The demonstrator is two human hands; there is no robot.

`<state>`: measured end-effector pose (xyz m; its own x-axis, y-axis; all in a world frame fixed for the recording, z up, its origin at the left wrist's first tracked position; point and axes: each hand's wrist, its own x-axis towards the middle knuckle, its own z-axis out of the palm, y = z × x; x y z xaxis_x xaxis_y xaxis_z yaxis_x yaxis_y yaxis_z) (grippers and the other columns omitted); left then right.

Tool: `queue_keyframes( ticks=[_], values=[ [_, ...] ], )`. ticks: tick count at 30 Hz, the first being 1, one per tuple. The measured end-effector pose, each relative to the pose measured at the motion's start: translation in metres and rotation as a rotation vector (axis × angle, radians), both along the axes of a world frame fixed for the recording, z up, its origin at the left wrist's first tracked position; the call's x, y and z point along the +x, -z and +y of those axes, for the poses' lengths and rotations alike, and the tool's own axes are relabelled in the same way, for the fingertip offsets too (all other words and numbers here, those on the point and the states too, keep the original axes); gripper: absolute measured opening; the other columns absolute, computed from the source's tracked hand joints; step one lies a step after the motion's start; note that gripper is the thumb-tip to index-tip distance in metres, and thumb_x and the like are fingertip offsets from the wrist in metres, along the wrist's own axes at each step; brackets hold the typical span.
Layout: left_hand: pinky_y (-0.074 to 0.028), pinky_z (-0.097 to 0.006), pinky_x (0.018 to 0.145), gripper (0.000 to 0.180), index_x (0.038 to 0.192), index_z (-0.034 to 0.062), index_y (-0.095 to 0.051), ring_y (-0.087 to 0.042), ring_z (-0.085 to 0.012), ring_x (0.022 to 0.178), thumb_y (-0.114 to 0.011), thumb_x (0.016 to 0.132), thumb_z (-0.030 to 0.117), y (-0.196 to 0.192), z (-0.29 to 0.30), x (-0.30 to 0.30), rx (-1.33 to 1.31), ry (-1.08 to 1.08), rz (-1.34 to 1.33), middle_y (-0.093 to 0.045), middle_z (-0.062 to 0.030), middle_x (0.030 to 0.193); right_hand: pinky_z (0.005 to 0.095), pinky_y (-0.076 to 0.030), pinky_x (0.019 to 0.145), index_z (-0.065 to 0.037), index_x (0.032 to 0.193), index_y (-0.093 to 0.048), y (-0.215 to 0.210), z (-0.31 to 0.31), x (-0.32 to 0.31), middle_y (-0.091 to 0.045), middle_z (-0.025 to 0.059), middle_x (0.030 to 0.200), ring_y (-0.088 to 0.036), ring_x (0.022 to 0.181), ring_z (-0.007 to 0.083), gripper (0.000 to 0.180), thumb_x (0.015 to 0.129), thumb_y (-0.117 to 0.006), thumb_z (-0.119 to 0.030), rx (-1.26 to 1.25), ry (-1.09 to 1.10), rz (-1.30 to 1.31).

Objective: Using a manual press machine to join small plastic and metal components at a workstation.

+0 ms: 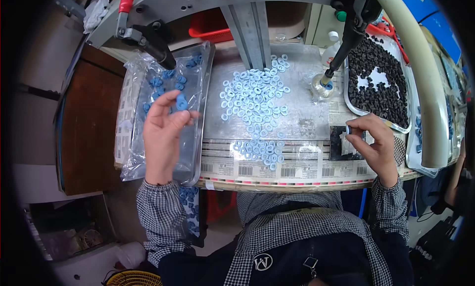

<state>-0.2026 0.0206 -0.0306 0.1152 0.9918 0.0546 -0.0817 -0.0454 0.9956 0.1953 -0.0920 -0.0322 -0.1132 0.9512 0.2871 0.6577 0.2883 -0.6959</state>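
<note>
A worker's left hand pinches a blue rubbery-looking piece between thumb and forefinger above a metal tray, while the right hand brings thumb and forefinger together on a small pale part, mostly hidden, over a black pad on the bench. The left piece, held only near the fingertips, could slip and land among the similar blue pieces below; a loose pinch would be the likely cause. The right-hand part could be dropped or turned the wrong way, being so small. A brushing sleeve might scatter the loose rings, heaped without any rim around them. Those rings are pale blue, flat and oval with open centres, spread over a dull, scuffed metal sheet and onto glossy, printed paper. Crinkled clear plastic lines the left tray; at right, lumpy dark pieces crowd a shallow, round-cornered tray. The sleeves are checked cloth.
</note>
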Motion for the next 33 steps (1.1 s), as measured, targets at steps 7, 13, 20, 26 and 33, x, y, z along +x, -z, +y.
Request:
queue_keyframes(
  ticks=[7, 13, 20, 26, 33],
  values=[
    [-0.057, -0.030, 0.082, 0.044, 0.135, -0.0008, -0.048, -0.070, -0.0231, 0.099, -0.065, 0.094, 0.004, 0.010, -0.052, 0.062, -0.188, 0.275, -0.522, -0.062, -0.0168, 0.122, 0.0286, -0.048, 0.069, 0.002, 0.103, -0.070, 0.018, 0.002, -0.006, -0.066, 0.0071, 0.086, -0.061, 0.075, 0.0165, 0.028, 0.077, -0.078, 0.002, 0.039, 0.066, 0.077],
    [-0.061, -0.029, 0.080, 0.033, 0.134, 0.0000, -0.049, -0.071, -0.0252, 0.098, -0.052, 0.104, 0.014, 0.039, -0.064, 0.098, -0.339, 0.423, -0.756, -0.060, -0.0217, 0.126, 0.0288, -0.048, 0.068, -0.001, 0.104, -0.070, 0.022, -0.002, 0.026, -0.064, 0.0052, 0.083, -0.061, 0.074, 0.0149, 0.027, 0.079, -0.078, -0.001, 0.059, -0.015, 0.015],
    [-0.059, -0.032, 0.091, 0.032, 0.134, 0.0006, -0.051, -0.067, -0.0278, 0.111, -0.052, 0.102, 0.004, 0.062, -0.073, 0.127, -0.433, 0.447, -0.595, -0.060, -0.0195, 0.130, 0.0342, -0.052, 0.063, -0.002, 0.100, -0.070, 0.030, -0.022, 0.047, -0.063, 0.0071, 0.083, -0.064, 0.072, 0.0216, 0.023, 0.079, -0.077, -0.006, -0.025, -0.061, -0.337],
    [-0.056, -0.033, 0.095, 0.030, 0.131, 0.0004, -0.051, -0.065, -0.0269, 0.114, -0.053, 0.101, 0.003, 0.068, -0.079, 0.148, -0.531, 0.396, -0.482, -0.060, -0.0190, 0.131, 0.0365, -0.053, 0.063, -0.003, 0.098, -0.069, 0.039, -0.020, 0.040, -0.064, 0.0074, 0.085, -0.065, 0.072, 0.0251, 0.022, 0.078, -0.077, -0.009, 0.055, -0.048, -0.420],
    [-0.054, -0.030, 0.092, 0.027, 0.127, -0.0008, -0.053, -0.066, -0.0246, 0.110, -0.056, 0.100, 0.003, 0.044, -0.079, 0.165, -0.753, 0.361, -0.334, -0.060, -0.0188, 0.131, 0.0303, -0.052, 0.059, -0.003, 0.102, -0.070, 0.028, -0.023, 0.028, -0.064, 0.0069, 0.084, -0.065, 0.068, 0.0188, 0.024, 0.079, -0.078, -0.005, -0.047, 0.047, -0.046]
  ],
)
